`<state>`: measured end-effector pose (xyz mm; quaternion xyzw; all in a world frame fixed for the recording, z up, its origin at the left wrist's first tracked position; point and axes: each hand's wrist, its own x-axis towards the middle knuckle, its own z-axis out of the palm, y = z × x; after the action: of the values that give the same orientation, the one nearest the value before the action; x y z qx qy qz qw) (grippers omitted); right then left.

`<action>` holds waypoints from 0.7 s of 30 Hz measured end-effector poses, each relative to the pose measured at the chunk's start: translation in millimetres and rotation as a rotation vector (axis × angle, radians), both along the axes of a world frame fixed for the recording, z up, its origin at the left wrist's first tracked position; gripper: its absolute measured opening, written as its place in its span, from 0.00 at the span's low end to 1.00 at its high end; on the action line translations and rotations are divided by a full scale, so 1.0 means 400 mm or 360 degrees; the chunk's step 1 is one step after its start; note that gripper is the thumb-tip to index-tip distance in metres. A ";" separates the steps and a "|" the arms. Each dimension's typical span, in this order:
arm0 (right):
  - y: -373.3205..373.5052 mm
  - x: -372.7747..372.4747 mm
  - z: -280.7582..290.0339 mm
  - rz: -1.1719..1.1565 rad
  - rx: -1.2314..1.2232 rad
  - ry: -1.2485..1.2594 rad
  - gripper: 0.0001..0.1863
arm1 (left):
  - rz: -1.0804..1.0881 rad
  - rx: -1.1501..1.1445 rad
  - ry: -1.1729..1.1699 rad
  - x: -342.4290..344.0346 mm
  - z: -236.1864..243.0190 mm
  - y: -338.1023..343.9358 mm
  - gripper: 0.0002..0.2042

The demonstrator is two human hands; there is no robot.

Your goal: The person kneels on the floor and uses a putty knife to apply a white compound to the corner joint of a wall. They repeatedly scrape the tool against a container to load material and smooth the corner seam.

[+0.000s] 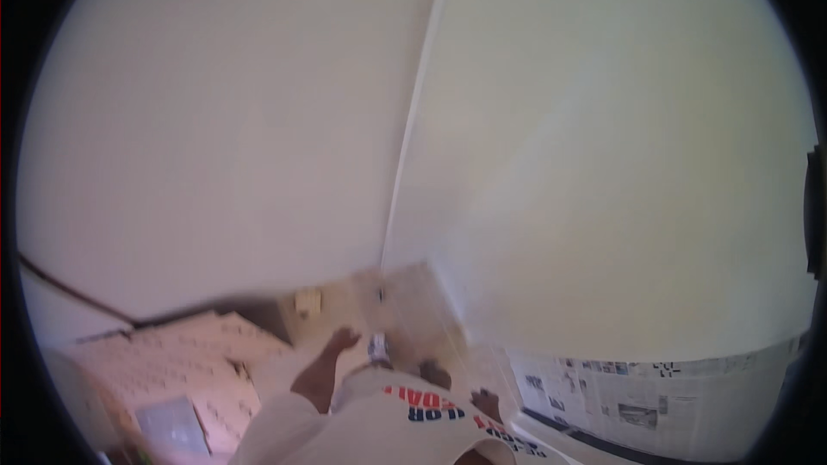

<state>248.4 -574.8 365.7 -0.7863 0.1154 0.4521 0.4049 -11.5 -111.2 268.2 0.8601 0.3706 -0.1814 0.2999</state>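
Observation:
My left hand [347, 338] hangs low in front of my white printed shirt, small in view, its fingers loosely spread with nothing visible in them. Just right of it, near the floor, shows a small white and dark thing [377, 346] whose kind I cannot make out. My right hand [486, 401] is at the right side of the shirt, fingers apart and seemingly holding nothing. Between the hands a dark shape [435, 372], perhaps a foot, appears beyond the shirt. Both hands are slightly blurred.
Two pale walls [241, 146] meet at a white vertical strip [413, 95]. On the beige floor [413, 306] lies a small cream block [307, 302]. Printed pinkish cardboard sheets [172, 366] cover the lower left. Newspaper [637, 405] covers a surface at lower right.

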 end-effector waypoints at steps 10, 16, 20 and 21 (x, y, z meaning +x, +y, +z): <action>0.056 0.140 0.187 0.0912 -0.0235 0.0144 0.14 | 0.0868 -0.0392 -0.0179 0.020 0.236 -0.226 0.27; 0.166 0.414 0.048 0.1232 -0.0119 0.0117 0.12 | 0.1594 -0.0492 -0.0067 -0.079 0.275 -0.487 0.21; 0.422 0.509 0.089 0.1135 -0.0028 0.0032 0.11 | 0.1880 -0.0462 -0.0082 -0.091 0.290 -0.658 0.22; 0.450 0.510 0.099 0.1122 -0.0001 0.0002 0.11 | 0.1942 -0.0586 -0.0080 -0.089 0.296 -0.696 0.23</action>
<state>452.5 -394.9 405.3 -0.7778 -0.1626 0.5645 0.2236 -47.0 -389.6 386.4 0.4327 0.7494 -0.0183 0.5008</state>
